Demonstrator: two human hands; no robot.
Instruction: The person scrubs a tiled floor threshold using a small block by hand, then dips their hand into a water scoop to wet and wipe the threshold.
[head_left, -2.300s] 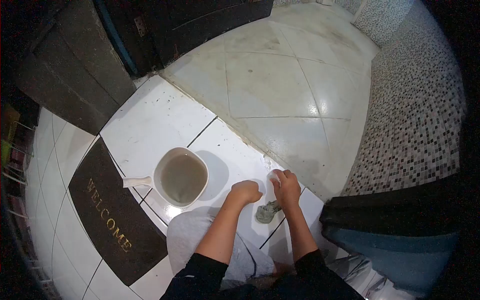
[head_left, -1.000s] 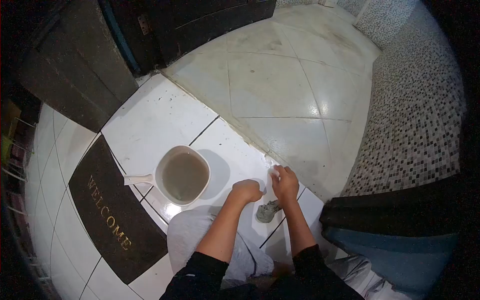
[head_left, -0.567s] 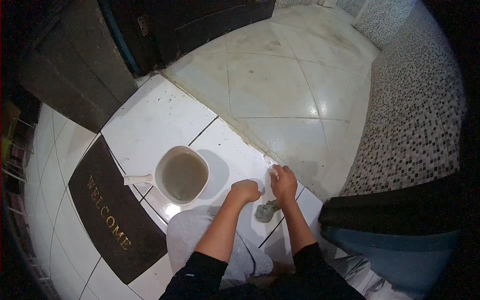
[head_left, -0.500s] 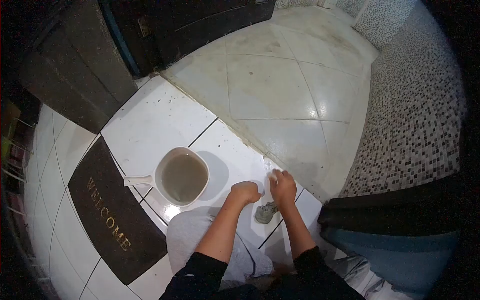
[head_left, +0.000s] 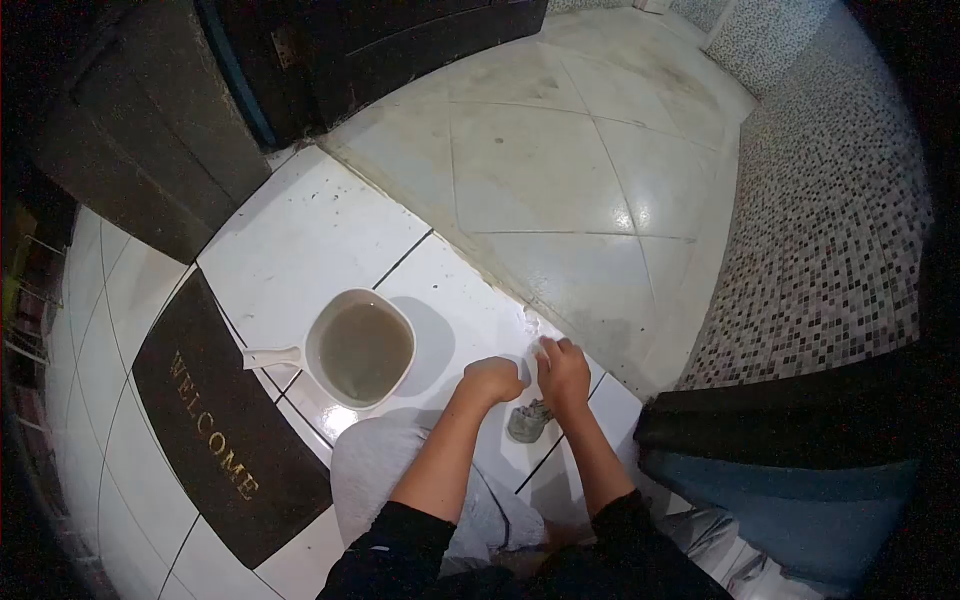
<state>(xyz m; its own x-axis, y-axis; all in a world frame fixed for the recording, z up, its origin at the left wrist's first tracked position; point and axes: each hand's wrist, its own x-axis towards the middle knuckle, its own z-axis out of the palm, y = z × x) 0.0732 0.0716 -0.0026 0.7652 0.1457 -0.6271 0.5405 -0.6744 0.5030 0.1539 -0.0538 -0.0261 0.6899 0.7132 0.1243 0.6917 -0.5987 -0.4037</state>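
My left hand (head_left: 493, 381) is curled into a fist just above the white tiles, and whatever may be inside it is hidden. Close on its right, my right hand (head_left: 565, 374) has its fingers bent together near the tile edge; I cannot make out what is between them. Between my wrists, a crumpled grey-green cloth (head_left: 528, 423) lies on the floor. Left of my hands stands a white water dipper (head_left: 410, 350) holding murky greyish water (head_left: 366, 352), its handle pointing left.
A dark doormat (head_left: 215, 430) reading WELCOME lies at the left. Beyond the white tiles, a stained edge borders a beige tiled floor (head_left: 540, 180). Dark doors (head_left: 130, 130) stand at upper left, a mosaic wall (head_left: 820, 260) at right. A blue surface (head_left: 780, 510) is lower right.
The view has shifted very slightly. My right fingertips have moved a little, while my left fist, the cloth and the dipper stay in place.
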